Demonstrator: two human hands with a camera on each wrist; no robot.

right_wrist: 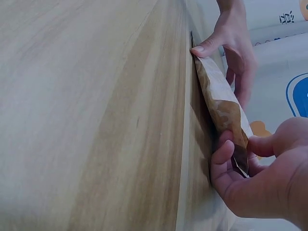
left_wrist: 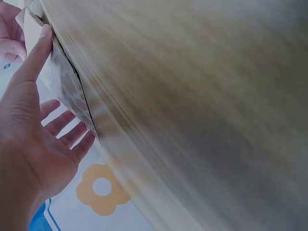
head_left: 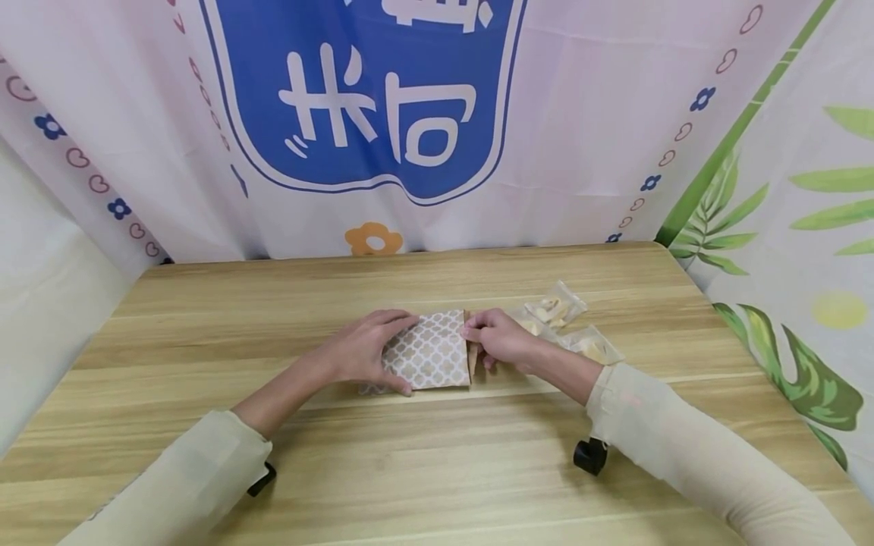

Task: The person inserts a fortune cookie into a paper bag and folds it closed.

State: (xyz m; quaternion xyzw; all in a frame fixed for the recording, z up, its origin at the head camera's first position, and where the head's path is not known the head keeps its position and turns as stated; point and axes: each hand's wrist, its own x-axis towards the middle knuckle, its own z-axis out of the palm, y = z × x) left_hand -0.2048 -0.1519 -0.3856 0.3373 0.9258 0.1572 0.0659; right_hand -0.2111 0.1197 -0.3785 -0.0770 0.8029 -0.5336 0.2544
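A flat paper bag (head_left: 432, 350) with a white lattice pattern lies on the wooden table, its brown inner side showing at the right end. My left hand (head_left: 365, 345) spans its left part, fairly straight fingers along the far edge and thumb resting by the near edge. At the bag's right end, my right hand (head_left: 504, 339) pinches the mouth between thumb and fingers. In the right wrist view the brown mouth (right_wrist: 228, 115) stands slightly parted beside the right fingertips. The left wrist view shows the bag (left_wrist: 70, 86) edge-on, partly hidden by the left thumb.
Several small clear packets (head_left: 556, 305) with pale yellow contents lie just beyond my right hand, partly covered by it. The wooden table (head_left: 410, 470) extends around the bag. A printed curtain (head_left: 580, 152) hangs behind its far edge.
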